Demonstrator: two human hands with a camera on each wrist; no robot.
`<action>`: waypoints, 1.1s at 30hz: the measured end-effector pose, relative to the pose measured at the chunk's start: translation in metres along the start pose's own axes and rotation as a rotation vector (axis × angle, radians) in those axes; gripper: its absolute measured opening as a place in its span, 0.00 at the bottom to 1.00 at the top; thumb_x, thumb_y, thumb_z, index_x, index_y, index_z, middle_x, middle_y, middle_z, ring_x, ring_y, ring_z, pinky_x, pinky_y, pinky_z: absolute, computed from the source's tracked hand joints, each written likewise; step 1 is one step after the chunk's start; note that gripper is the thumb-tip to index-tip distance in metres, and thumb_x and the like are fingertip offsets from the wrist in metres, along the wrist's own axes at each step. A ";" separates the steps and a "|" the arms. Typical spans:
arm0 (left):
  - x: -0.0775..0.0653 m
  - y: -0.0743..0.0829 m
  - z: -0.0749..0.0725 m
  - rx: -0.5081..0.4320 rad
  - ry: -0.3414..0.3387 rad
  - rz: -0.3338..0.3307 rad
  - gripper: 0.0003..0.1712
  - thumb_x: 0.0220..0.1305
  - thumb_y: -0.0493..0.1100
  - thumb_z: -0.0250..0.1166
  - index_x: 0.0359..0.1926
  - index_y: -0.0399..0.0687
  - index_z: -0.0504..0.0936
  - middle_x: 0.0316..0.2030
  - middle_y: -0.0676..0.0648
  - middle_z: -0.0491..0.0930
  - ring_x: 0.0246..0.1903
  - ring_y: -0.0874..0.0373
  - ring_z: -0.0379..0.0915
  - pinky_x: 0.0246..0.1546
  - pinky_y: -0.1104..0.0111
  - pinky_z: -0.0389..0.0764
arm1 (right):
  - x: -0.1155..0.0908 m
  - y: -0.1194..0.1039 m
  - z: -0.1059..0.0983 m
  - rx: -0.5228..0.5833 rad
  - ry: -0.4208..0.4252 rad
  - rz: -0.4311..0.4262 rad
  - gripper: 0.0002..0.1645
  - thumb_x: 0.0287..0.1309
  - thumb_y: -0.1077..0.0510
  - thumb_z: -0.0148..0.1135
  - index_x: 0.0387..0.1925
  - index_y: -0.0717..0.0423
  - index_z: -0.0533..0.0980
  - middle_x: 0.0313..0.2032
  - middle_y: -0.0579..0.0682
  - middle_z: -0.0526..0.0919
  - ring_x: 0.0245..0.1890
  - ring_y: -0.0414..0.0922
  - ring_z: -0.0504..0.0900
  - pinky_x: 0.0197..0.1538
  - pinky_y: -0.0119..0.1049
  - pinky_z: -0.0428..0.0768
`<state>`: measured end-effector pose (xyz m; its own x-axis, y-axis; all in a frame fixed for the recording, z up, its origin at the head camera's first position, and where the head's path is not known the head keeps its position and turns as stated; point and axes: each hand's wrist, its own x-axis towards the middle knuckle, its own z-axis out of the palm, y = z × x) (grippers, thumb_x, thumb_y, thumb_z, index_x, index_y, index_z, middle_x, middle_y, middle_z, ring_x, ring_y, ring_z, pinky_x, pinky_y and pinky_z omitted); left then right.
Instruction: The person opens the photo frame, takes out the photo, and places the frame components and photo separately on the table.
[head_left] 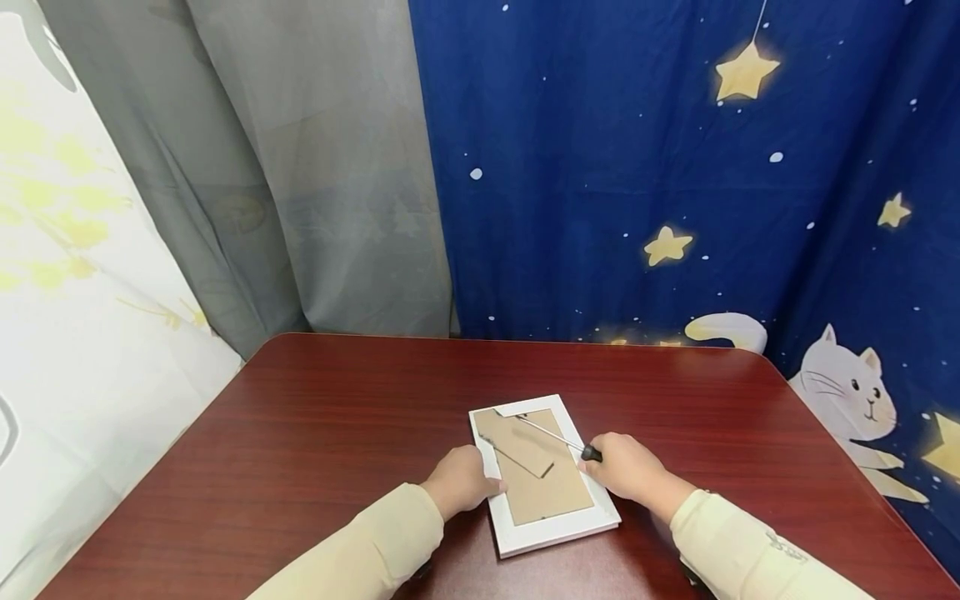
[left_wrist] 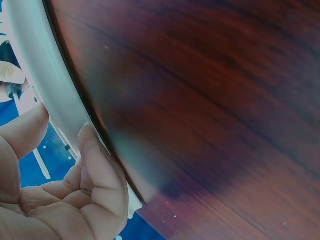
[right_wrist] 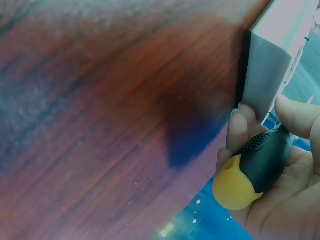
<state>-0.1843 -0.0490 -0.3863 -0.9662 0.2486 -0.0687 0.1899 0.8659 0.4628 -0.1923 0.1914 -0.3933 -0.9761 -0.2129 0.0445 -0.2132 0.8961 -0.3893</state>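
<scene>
A white picture frame (head_left: 558,529) lies face down on the table, its brown backing board (head_left: 543,500) facing up. A narrow stand strip (head_left: 525,454) with a dark end runs across the board. My left hand (head_left: 461,479) grips the frame's left side, thumb on top and fingers along the outer edge (left_wrist: 55,75). In my right hand (head_left: 628,468) is a screwdriver (head_left: 551,433) with a black and yellow handle (right_wrist: 262,165). Its metal shaft reaches over the board toward the far inner edge, where the tip is near a small dark tab. Whether the tip touches is too small to tell.
The reddish-brown wooden table (head_left: 360,400) extends around the frame on all sides. Behind its far edge hang a grey curtain (head_left: 360,208) and a blue star-patterned curtain (head_left: 570,167). A white patterned cloth (head_left: 90,350) hangs at the left.
</scene>
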 end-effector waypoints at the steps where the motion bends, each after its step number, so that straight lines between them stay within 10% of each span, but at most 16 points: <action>1: -0.001 0.000 0.000 -0.010 0.000 -0.004 0.20 0.54 0.47 0.72 0.22 0.36 0.74 0.17 0.46 0.70 0.21 0.56 0.63 0.29 0.63 0.75 | 0.000 0.000 0.000 -0.003 0.003 -0.003 0.11 0.53 0.56 0.69 0.22 0.54 0.75 0.19 0.45 0.72 0.23 0.43 0.67 0.29 0.38 0.67; 33: -0.009 0.012 0.005 0.051 -0.008 -0.065 0.23 0.54 0.51 0.71 0.16 0.43 0.72 0.19 0.47 0.72 0.23 0.56 0.66 0.30 0.60 0.76 | 0.021 0.004 -0.003 -0.036 -0.061 -0.071 0.11 0.52 0.56 0.71 0.24 0.55 0.76 0.18 0.44 0.72 0.21 0.41 0.68 0.28 0.36 0.69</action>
<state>-0.1724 -0.0389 -0.3844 -0.9754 0.1946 -0.1038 0.1360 0.9012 0.4115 -0.2138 0.1913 -0.3910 -0.9542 -0.2987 0.0140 -0.2842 0.8912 -0.3535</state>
